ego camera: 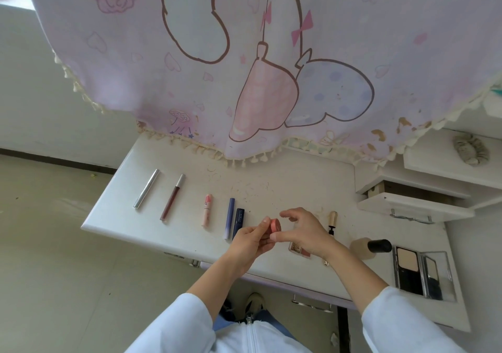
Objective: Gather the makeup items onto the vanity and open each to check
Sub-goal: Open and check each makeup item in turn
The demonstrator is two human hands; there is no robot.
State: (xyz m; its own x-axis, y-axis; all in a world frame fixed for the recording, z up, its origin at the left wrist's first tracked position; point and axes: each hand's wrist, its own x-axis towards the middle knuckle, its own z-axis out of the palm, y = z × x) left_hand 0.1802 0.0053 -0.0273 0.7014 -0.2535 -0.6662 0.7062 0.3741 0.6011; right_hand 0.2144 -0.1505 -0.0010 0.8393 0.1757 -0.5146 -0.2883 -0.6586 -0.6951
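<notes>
Checking step: left hand (251, 241) pinches small round coral-pink pot (273, 225); right hand (304, 231), fingers spread, thumb touching it; twisting lid likely next

silver tube (146, 188) — glossy metal | curtain (244, 53) — matt cloth | vanity (298, 189) — smooth

left hand (251, 241) pinching small pink round pot (273, 225) above tabletop (298, 189) | right hand (304, 231) touching pot, fingers spread | laid in row at left: silver tube (146, 192), dark red tube (172, 197), pink lipstick (207, 210), lavender tube (229, 218), navy tube (238, 222) | at right: open compact (422, 274), capped bottle (370, 247)
</notes>
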